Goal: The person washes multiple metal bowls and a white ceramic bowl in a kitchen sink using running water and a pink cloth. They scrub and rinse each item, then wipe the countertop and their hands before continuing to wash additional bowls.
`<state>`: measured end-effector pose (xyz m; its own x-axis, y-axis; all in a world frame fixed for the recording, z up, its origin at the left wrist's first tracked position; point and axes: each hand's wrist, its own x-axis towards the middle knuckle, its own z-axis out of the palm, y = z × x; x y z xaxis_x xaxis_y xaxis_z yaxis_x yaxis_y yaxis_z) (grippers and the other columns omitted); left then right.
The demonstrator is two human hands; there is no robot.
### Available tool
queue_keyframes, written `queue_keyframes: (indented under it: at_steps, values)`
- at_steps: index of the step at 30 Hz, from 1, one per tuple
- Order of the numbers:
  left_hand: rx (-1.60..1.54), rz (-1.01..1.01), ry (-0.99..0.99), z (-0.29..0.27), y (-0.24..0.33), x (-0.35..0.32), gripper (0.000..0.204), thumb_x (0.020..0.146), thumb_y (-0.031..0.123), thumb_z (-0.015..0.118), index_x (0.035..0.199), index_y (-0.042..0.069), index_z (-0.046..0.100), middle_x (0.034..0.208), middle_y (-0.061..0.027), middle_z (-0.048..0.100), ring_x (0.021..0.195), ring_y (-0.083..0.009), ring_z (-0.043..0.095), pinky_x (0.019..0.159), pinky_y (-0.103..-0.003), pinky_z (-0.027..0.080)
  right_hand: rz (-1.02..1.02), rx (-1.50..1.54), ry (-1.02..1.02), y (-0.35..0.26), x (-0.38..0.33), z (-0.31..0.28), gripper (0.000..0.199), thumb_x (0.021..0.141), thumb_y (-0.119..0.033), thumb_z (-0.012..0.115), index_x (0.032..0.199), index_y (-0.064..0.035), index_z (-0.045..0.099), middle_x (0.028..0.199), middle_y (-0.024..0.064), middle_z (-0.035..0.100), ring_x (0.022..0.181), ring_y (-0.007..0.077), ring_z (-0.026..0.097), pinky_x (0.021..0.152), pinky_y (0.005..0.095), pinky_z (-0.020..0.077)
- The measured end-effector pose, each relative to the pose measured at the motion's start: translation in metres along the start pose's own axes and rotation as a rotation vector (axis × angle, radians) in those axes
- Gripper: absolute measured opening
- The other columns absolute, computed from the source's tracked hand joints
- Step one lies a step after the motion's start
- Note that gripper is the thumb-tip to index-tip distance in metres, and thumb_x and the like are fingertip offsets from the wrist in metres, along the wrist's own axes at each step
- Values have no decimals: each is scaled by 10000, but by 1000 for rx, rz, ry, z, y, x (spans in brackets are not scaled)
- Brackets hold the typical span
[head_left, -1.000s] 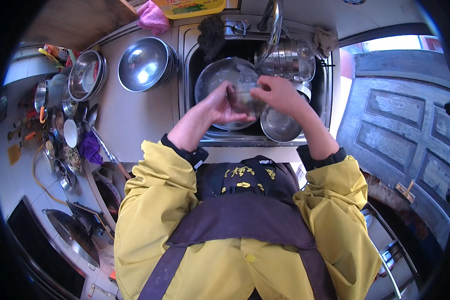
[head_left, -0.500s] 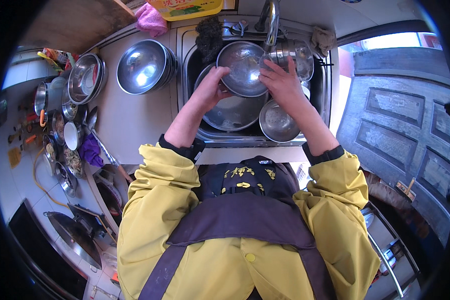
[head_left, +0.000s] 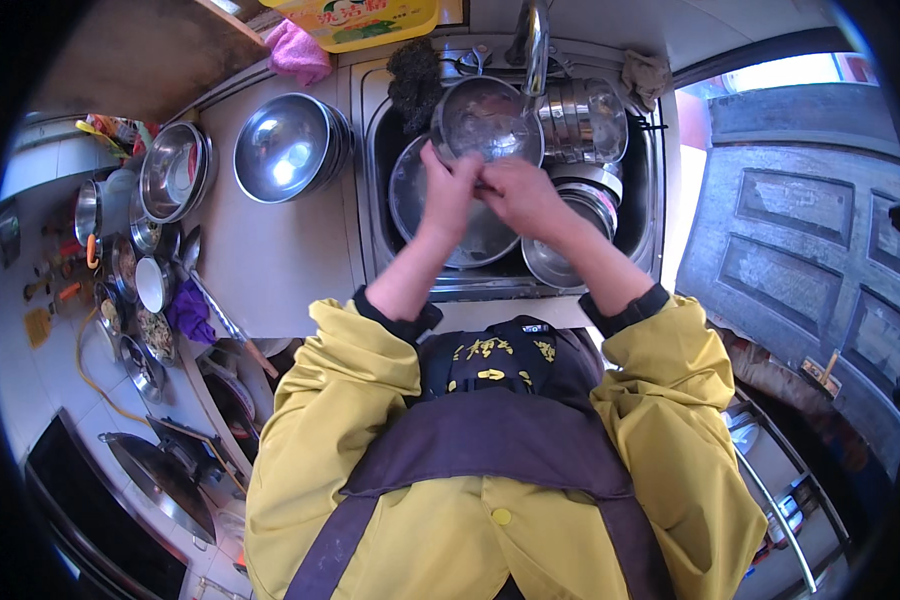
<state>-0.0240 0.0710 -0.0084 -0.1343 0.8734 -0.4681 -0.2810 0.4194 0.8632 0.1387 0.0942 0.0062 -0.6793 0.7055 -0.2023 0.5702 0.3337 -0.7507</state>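
Under the curved tap [head_left: 537, 50], a steel bowl [head_left: 477, 112] is tilted over the sink, with water in it. My left hand [head_left: 450, 192] is closed on its near left rim. Close beside it, my right hand [head_left: 520, 195] has its fingers curled at the near rim; its fingertips are partly hidden. Below the bowl, a large round steel basin [head_left: 470, 245] sits in the sink [head_left: 372, 215]. On the sink's right side are a tilted stack of steel bowls [head_left: 545, 262] and several shiny steel containers [head_left: 575, 120].
A stack of steel bowls [head_left: 285, 150] stands on the left counter. A dark scouring pad [head_left: 415, 80] and a pink cloth [head_left: 298, 52] lie behind. A yellow jug [head_left: 370, 25] is at the back. Pans and ladles crowd the far left near a purple cloth [head_left: 190, 312]. A grey panelled door [head_left: 790, 220] is right.
My right hand has moved from the bowl's right side to its near rim, close to my left hand. The bowl has shifted slightly right and tipped under the tap.
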Motion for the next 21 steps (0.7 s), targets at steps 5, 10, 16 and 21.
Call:
queue_keyframes:
  at_steps: [5, 10, 16, 21]
  values:
    - [161, -130, -7, -2, 11, 4, 599, 804, 327, 562, 1225, -19, 311, 1031, -163, 535, 885, -229, 540, 833, -330, 427, -90, -646, 133, 5, -2, 6, 328, 763, -97, 603, 1089, -118, 583, 1131, 71, 580, 1129, 248, 489, 1021, 555, 206]
    - [483, 302, 130, 11, -4, 3, 662, 751, 257, 633, 1213, -60, 280, 1119, -204, 483, 975, -306, 526, 881, -345, 407, 176, 486, -63, 4, -2, 14, 347, 777, -134, 556, 1123, -129, 571, 1223, 36, 535, 1178, 220, 450, 1023, 563, 201]
    - [114, -220, -84, 4, 17, 1, 558, 789, 299, 567, 1197, -9, 342, 964, -123, 536, 800, -190, 563, 627, -288, 480, -146, -561, 163, 20, -5, 22, 347, 737, -92, 603, 1077, -161, 598, 1100, 39, 602, 1147, 206, 479, 1010, 563, 238]
    - [381, 187, 88, 12, 7, -4, 578, 753, 197, 567, 1188, -70, 295, 1056, -176, 511, 885, -227, 547, 771, -254, 441, -31, -32, 130, 19, -5, 33, 264, 791, -110, 540, 1045, -137, 607, 1128, 47, 586, 1127, 235, 483, 1019, 566, 211]
